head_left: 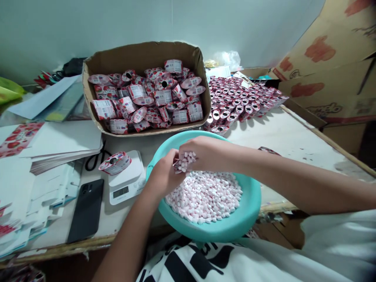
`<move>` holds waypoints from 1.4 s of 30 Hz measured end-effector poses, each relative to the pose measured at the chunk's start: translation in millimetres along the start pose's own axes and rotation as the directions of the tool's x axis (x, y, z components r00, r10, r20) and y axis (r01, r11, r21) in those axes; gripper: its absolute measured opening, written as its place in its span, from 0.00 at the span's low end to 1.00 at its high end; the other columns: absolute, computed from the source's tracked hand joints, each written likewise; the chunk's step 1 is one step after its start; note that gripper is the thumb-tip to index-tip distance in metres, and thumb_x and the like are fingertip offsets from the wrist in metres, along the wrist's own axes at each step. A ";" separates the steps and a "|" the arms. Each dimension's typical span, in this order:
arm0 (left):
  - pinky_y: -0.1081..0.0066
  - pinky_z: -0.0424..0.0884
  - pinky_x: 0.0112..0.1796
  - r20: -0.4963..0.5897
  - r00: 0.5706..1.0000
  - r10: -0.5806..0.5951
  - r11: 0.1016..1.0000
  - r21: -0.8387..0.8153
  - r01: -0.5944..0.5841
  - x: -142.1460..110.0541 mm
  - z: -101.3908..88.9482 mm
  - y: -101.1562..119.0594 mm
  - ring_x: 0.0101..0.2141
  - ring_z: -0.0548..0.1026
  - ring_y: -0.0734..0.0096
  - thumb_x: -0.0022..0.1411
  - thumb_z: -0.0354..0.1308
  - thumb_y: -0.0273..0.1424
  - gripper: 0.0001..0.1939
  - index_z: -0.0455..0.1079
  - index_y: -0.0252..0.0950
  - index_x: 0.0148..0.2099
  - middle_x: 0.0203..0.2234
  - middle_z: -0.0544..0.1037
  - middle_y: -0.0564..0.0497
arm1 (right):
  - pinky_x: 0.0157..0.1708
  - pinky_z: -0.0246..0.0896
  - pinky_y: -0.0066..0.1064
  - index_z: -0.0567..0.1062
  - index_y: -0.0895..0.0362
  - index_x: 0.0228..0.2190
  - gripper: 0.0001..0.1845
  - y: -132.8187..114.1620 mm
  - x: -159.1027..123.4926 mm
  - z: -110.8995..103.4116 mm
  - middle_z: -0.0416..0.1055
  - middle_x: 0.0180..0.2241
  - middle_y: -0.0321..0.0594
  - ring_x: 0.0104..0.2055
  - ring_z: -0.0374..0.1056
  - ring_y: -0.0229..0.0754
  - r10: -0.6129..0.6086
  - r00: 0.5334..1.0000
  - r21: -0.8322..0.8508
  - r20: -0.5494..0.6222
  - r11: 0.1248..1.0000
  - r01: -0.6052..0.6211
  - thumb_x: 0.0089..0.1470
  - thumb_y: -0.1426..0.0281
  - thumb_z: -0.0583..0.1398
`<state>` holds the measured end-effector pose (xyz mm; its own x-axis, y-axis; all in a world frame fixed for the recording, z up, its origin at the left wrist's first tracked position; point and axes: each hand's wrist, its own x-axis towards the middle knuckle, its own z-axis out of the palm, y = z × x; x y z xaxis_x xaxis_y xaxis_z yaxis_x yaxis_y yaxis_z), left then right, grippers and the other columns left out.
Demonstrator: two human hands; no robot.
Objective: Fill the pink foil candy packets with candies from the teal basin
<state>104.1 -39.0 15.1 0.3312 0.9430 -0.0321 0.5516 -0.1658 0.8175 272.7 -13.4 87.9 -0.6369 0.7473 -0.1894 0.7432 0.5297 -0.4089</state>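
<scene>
Over a turquoise basin [253, 211], my two hands are close together. My left hand [164, 174] is closed around a small printed packet, mostly hidden by the fingers, with only a dark red edge showing. A heap of pale pink candies [186, 160] shows at its opening, between the hands. My right hand [201, 150] curls against the heap from the far side, fingers closed on candies and partly hidden. Beneath them, many loose white-pink candies [208, 197] fill the basin's bottom.
Behind the basin, a cardboard box [141, 49] holds many strawberry-printed packets. More packets [241, 98] stand in rows right of it. At left are a white scale [133, 184] bearing one packet [115, 162], a dark phone [85, 211], black scissors [95, 158] and stacked white card [70, 137].
</scene>
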 end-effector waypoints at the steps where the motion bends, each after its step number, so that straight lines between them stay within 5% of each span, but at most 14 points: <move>1: 0.71 0.67 0.34 -0.007 1.000 -0.007 1.000 -0.007 0.007 0.3 0.5 -0.8 0.37 0.77 0.65 0.56 0.63 0.33 0.13 0.68 0.41 0.44 0.38 0.80 0.53 | 0.33 0.55 0.29 0.77 0.57 0.37 0.10 0.6 -2.5 -1.7 0.75 0.36 0.38 0.35 0.66 0.40 -0.007 1.000 0.001 -0.024 1.000 0.007 0.50 0.73 0.61; 5: 0.71 0.69 0.36 -0.050 0.999 -0.020 0.998 -0.068 0.017 1.6 3.8 -6.2 0.38 0.77 0.67 0.54 0.63 0.30 0.14 0.68 0.41 0.43 0.38 0.80 0.54 | 0.37 0.57 0.31 0.76 0.54 0.43 0.14 4.9 -22.2 -10.9 0.73 0.43 0.41 0.40 0.68 0.43 -0.029 0.990 -0.059 -0.138 0.998 0.021 0.52 0.70 0.62; 8: 0.70 0.70 0.40 -0.103 0.995 -0.010 0.988 -0.151 -0.006 2.9 6.1 -10.3 0.40 0.78 0.66 0.52 0.64 0.28 0.16 0.67 0.40 0.44 0.39 0.80 0.53 | 0.38 0.59 0.34 0.77 0.53 0.43 0.13 9.1 -37.2 -5.4 0.74 0.44 0.42 0.40 0.70 0.45 0.018 0.999 -0.074 -0.028 0.997 -0.020 0.55 0.66 0.62; 10: 0.70 0.70 0.41 -0.142 0.990 -0.016 0.984 -0.179 -0.010 3.9 6.8 -11.8 0.41 0.78 0.66 0.52 0.64 0.27 0.16 0.67 0.40 0.43 0.39 0.80 0.53 | 0.38 0.62 0.37 0.77 0.52 0.46 0.17 11.9 -40.1 11.8 0.75 0.42 0.43 0.39 0.71 0.48 0.075 0.982 -0.050 0.175 0.996 -0.067 0.56 0.62 0.62; 13: 0.70 0.71 0.42 -0.165 0.986 -0.029 0.981 -0.196 -0.004 4.9 7.2 -12.3 0.42 0.78 0.66 0.52 0.64 0.28 0.15 0.66 0.39 0.43 0.41 0.80 0.52 | 0.43 0.66 0.46 0.68 0.53 0.59 0.35 15.1 -34.0 52.6 0.73 0.51 0.51 0.47 0.71 0.58 0.096 0.914 -0.013 0.394 0.995 -0.099 0.52 0.56 0.64; 16: 0.69 0.71 0.43 -0.172 0.985 -0.029 0.981 -0.195 -0.005 5.5 7.7 -12.5 0.42 0.78 0.66 0.52 0.64 0.27 0.15 0.67 0.39 0.43 0.41 0.80 0.51 | 0.55 0.60 0.57 0.63 0.54 0.63 0.51 16.1 -27.9 88.0 0.58 0.64 0.59 0.62 0.59 0.70 0.084 0.931 0.008 0.354 0.996 -0.093 0.40 0.59 0.72; 19: 0.69 0.71 0.43 -0.171 0.985 -0.033 0.984 -0.181 0.002 6.2 7.9 -12.6 0.42 0.78 0.66 0.52 0.63 0.26 0.16 0.67 0.39 0.43 0.40 0.80 0.52 | 0.61 0.57 0.52 0.68 0.44 0.60 0.47 17.7 -32.2 99.7 0.55 0.67 0.48 0.67 0.52 0.65 0.060 0.952 0.078 0.301 0.993 -0.087 0.38 0.68 0.72; 24: 0.68 0.71 0.42 -0.148 0.988 -0.051 0.988 -0.152 0.028 7.7 7.7 -12.6 0.41 0.78 0.66 0.51 0.64 0.26 0.16 0.67 0.40 0.43 0.39 0.80 0.53 | 0.49 0.68 0.46 0.63 0.50 0.63 0.49 19.2 -44.1 90.3 0.63 0.60 0.51 0.57 0.64 0.63 -0.139 0.885 0.076 0.443 0.990 0.118 0.39 0.71 0.68; 28: 0.68 0.71 0.42 -0.141 0.988 -0.056 0.989 -0.147 0.035 8.7 8.1 -13.8 0.40 0.78 0.66 0.51 0.65 0.27 0.17 0.68 0.41 0.43 0.40 0.80 0.53 | 0.40 0.68 0.36 0.77 0.51 0.46 0.30 10.0 -43.5 90.5 0.75 0.40 0.42 0.43 0.70 0.50 -0.184 0.922 0.095 0.340 0.982 0.161 0.37 0.79 0.68; 34: 0.69 0.70 0.40 -0.119 0.992 -0.049 0.995 -0.094 0.038 5.7 7.1 -12.2 0.39 0.78 0.67 0.51 0.63 0.27 0.16 0.68 0.42 0.43 0.39 0.80 0.54 | 0.23 0.53 0.30 0.79 0.49 0.31 0.20 6.2 -36.4 91.1 0.69 0.21 0.30 0.22 0.61 0.35 -0.145 0.950 0.098 0.277 0.988 0.122 0.35 0.83 0.70; 38: 0.70 0.69 0.38 -0.090 0.994 -0.066 0.998 -0.031 0.063 4.3 6.0 -9.6 0.38 0.77 0.66 0.51 0.62 0.26 0.16 0.69 0.43 0.43 0.38 0.80 0.55 | 0.20 0.45 0.31 0.78 0.51 0.27 0.18 6.4 -28.8 56.9 0.66 0.19 0.28 0.18 0.54 0.33 -0.160 0.946 0.016 0.281 0.987 0.162 0.35 0.84 0.69; 42: 0.71 0.69 0.37 -0.050 0.998 -0.037 0.999 -0.032 0.035 4.0 2.8 -7.1 0.39 0.77 0.65 0.50 0.61 0.25 0.17 0.69 0.41 0.44 0.39 0.79 0.54 | 0.26 0.52 0.30 0.78 0.53 0.32 0.14 0.6 -17.7 14.0 0.74 0.28 0.34 0.26 0.63 0.37 -0.101 0.977 -0.066 0.187 0.991 0.115 0.46 0.82 0.61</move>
<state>103.6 -34.8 7.6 0.2724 0.9616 -0.0334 0.5382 -0.1235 0.8337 281.6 -31.9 78.5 -0.7355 0.6020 -0.3110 0.6771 0.6372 -0.3681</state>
